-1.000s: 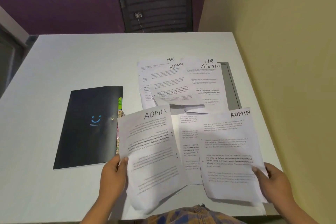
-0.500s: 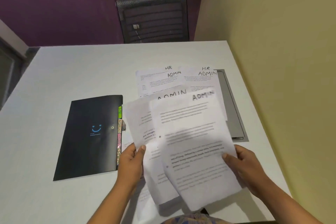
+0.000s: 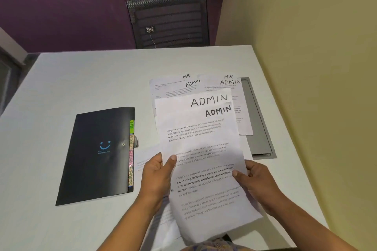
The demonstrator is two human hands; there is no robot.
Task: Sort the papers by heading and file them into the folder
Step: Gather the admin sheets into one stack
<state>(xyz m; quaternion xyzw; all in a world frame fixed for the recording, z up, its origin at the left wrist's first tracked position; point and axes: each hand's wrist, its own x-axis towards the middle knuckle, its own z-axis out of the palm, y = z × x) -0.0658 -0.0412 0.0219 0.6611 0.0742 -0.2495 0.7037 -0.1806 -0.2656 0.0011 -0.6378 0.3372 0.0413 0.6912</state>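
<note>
Head view: two held sheets (image 3: 204, 149) headed "ADMIN", above the desk (image 3: 81, 79).

We read "ADMIN" handwritten in black capitals atop both, the front one set slightly lower so both headings show; the print beneath begins "Village life is a peaceful". Their long axis runs away from us, headings at the far end, the near end swung a little right. Our left grip (image 3: 157, 178) pinches the left edge, thumb on top; our right grip (image 3: 256, 185) clamps the right edge. Beyond them on the desk lie papers (image 3: 173, 88) headed "HR" and "ADMIN". The black folder (image 3: 98, 155) lies closed to the left, side tabs (image 3: 131, 142) reading "HR", "ADMIN" and "SPORTS".
</note>
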